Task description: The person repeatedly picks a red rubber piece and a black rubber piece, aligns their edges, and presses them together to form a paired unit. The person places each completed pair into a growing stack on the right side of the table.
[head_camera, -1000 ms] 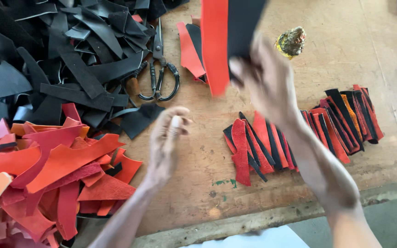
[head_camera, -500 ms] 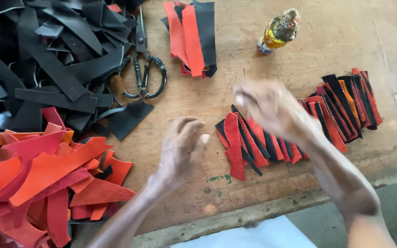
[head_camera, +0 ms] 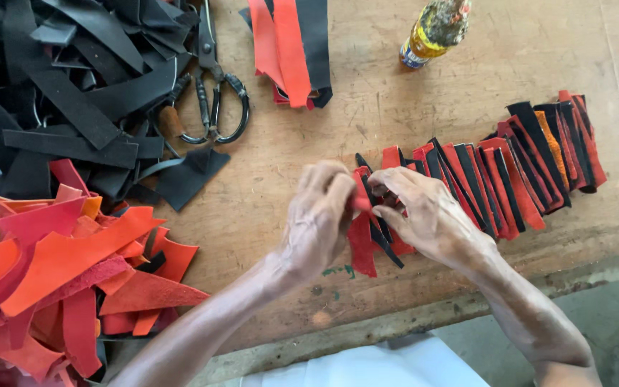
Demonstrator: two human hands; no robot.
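Both hands have come together since the earlier frame, when the left hand (head_camera: pixel 317 218) hung apart over bare wood and the right hand (head_camera: pixel 424 215) hovered above the long overlapping row of red and black leather strips (head_camera: pixel 510 168). Now they meet at the left end of that row, on the worn wooden tabletop (head_camera: pixel 395 107); the left fingers are pressed together, pinching a short red leather piece (head_camera: pixel 361 240), and the right fingers close on thin black strips (head_camera: pixel 381 229) beside it. Judging from this, the risk lies in the row itself: a tug at the end could drag neighbouring strips askew, since each overlaps the next. Well left of the row lies a loose heap of orange-red leather offcuts (head_camera: pixel 66 272); above that, black leather scraps (head_camera: pixel 59 107) and black-handled scissors (head_camera: pixel 213 93). Above the row stands a small yellow bottle (head_camera: pixel 435 32), which a wide sweep might tip.
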